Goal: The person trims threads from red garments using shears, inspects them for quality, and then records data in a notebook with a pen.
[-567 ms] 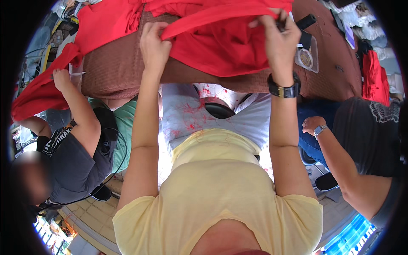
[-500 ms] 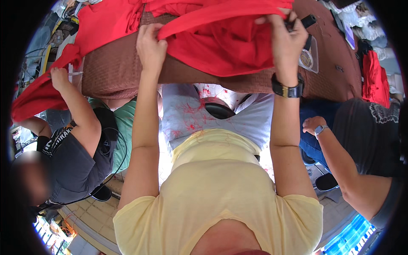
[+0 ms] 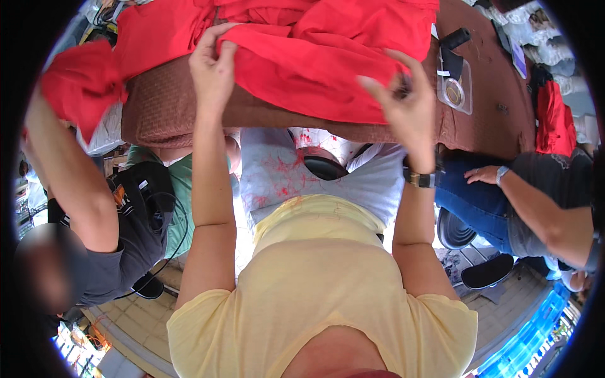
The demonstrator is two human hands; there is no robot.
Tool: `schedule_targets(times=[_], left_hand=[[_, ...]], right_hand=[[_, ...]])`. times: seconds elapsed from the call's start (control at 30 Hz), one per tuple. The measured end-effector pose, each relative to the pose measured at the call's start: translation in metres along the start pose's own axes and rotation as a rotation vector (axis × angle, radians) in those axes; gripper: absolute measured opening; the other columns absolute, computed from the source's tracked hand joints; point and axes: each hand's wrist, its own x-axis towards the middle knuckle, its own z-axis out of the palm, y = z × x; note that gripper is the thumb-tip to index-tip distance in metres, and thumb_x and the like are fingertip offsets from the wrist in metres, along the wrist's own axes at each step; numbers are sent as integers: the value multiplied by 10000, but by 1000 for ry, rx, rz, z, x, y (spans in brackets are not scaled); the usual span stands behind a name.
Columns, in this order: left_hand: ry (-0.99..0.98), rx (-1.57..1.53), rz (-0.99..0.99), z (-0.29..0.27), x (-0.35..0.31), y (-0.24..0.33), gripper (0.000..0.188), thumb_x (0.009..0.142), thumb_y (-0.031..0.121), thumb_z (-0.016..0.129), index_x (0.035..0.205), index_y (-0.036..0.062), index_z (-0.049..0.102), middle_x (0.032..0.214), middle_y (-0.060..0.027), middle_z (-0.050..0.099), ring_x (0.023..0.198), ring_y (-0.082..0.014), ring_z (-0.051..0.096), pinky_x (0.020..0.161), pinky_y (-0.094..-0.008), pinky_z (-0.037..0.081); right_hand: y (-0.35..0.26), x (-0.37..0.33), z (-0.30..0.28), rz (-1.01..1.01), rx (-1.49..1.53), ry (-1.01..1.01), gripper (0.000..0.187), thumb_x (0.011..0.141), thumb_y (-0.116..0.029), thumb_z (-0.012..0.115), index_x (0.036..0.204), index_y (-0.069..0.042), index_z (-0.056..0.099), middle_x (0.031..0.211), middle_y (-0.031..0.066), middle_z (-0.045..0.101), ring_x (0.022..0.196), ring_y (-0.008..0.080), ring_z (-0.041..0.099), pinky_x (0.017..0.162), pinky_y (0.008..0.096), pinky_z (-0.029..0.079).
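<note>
One brown-covered table spreads before the person. Heaped red cloth lies along its far edge and toward the far left corner. Just inside the middle of the near edge, a long red piece stretches between the two hands; the left hand pinches its left end between thumb and fingers. At its other end, the right hand has thumb and forefinger spread apart. Toward the right edge sits a clear plastic container, with a black cylinder just beyond it. A small dark object, blurred, shows at the right palm; whether the remaining fingers grip it, I cannot tell.
</note>
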Motion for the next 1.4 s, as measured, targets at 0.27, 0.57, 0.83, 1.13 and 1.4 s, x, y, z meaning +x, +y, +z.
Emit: schedule_targets(times=[0.27, 0.57, 0.83, 1.13, 1.4], left_hand=[[18, 228, 242, 40, 3, 30, 223, 768, -54, 726, 977, 13, 688, 804, -31, 614, 718, -97, 571, 647, -244, 475], [48, 538, 221, 44, 12, -37, 251, 773, -135, 612, 975, 0, 675, 917, -100, 605, 828, -189, 638, 766, -289, 530], [-74, 366, 353, -2, 36, 63, 418, 690, -183, 507, 971, 17, 742, 983, -84, 598, 910, -190, 611, 853, -267, 468], [-514, 529, 27, -9, -64, 48, 237, 837, 46, 718, 1073, 30, 700, 1089, -112, 651, 1015, -258, 614, 920, -361, 482], [-340, 486, 18, 123, -94, -21, 303, 838, 178, 757, 1063, 23, 627, 960, -105, 609, 888, -243, 638, 756, -366, 531]], right_hand=[[-22, 44, 70, -316, -96, 173, 217, 778, -36, 667, 994, -26, 655, 878, 133, 645, 750, 312, 650, 638, 408, 509], [-36, 94, -27, -444, -44, 578, 220, 827, 14, 610, 1025, -43, 686, 775, 109, 636, 677, 208, 612, 656, 330, 489], [15, 50, -74, -360, -279, 354, 244, 798, 75, 639, 996, -43, 718, 878, 126, 634, 849, 269, 644, 768, 350, 492], [45, -44, -43, -60, -182, -13, 290, 776, -20, 746, 1063, -38, 710, 926, 98, 638, 861, 243, 643, 754, 345, 510], [78, -22, 29, 13, -51, -13, 402, 754, -19, 769, 1142, -11, 664, 826, 100, 634, 787, 220, 636, 687, 319, 488]])
